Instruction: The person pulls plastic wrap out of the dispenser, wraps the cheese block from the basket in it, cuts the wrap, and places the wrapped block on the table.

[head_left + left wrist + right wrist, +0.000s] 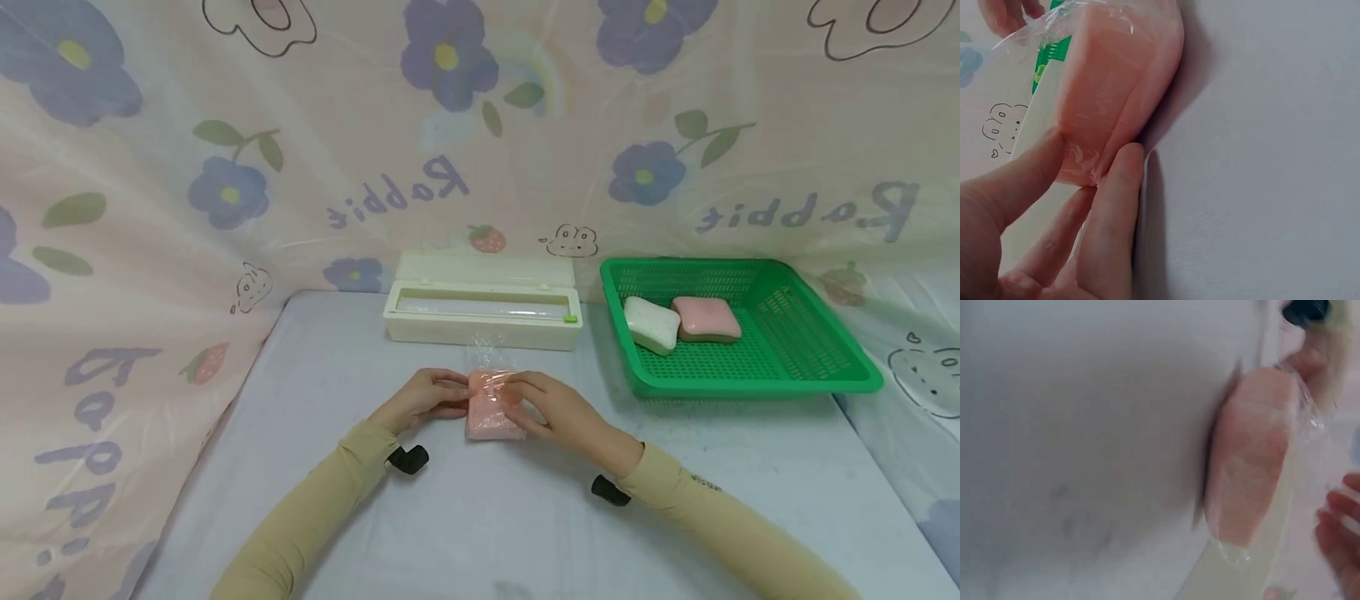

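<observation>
A pink bar of soap [491, 423] wrapped in clear plastic film [487, 354] lies on the white table, the film's loose end sticking up beyond its far edge. My left hand [423, 394] pinches the bar's left end; in the left wrist view its thumb is against one face of the soap [1110, 87] and its fingers [1116, 194] meet the film at the lower corner. The right hand [562, 410] hovers over the right side with fingers loosely bent. In the right wrist view these fingers [1338, 531] are apart from the blurred soap [1247, 456].
Behind the soap stands a white cling-film dispenser [483, 332] with its lid up and a green slider [571, 318]. To the right is a green basket [757, 385] with a white soap [651, 323] and a pink soap [707, 318]. A patterned curtain [300, 108] closes off the back.
</observation>
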Available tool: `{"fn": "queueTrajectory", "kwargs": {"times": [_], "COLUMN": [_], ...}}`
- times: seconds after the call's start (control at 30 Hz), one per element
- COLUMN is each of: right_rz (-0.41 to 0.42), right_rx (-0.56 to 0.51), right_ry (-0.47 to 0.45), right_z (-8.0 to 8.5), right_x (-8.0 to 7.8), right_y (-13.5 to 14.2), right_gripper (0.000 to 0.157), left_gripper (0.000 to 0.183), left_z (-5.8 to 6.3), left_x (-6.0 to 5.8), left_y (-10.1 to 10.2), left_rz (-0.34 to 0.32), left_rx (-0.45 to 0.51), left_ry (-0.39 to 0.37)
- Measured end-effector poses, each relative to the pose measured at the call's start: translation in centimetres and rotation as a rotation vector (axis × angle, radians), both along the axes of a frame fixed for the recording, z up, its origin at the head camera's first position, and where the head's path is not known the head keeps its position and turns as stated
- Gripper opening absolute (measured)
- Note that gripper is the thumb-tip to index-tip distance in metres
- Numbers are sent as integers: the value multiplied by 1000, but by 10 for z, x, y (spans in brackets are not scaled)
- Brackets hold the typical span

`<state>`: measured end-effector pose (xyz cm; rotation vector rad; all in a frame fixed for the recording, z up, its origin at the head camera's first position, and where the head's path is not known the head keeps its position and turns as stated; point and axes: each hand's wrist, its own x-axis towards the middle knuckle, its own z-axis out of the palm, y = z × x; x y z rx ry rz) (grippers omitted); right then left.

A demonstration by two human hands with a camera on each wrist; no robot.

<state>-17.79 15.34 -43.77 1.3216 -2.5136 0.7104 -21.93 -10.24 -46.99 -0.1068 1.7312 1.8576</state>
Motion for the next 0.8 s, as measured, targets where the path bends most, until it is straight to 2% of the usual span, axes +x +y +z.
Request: {"fn": "queueTrajectory", "kwargs": {"times": [0.07,0.13,0.2,0.27,0.43,0.6,0.8], "right_rz": [104,211,286,318,301,282,275], "right_rx": [64,126,182,243,330,340,356], "right_ry": [134,217,238,235,187,116,-1], "right_z": [1,0,-5,-10,-20,-22,-26], "right_x": [7,12,16,18,15,10,5], "right_y": [2,1,-2,-5,-7,-8,-11], "right_gripper": [38,45,51,58,72,87,97], "left_gripper": [34,34,35,35,33,30,29], "left_z": [1,2,2,3,-1,-2,0], "left_x": [0,1,1,1,-1,-2,-2], "left_y": [0,-1,-1,-2,0,1,-1], "left_rz": [-14,-28,-37,-43,-28,2,-12], "left_rx": [-4,-4,-3,4,22,27,23], "left_ry": [11,19,22,20,4,-12,-5]}}
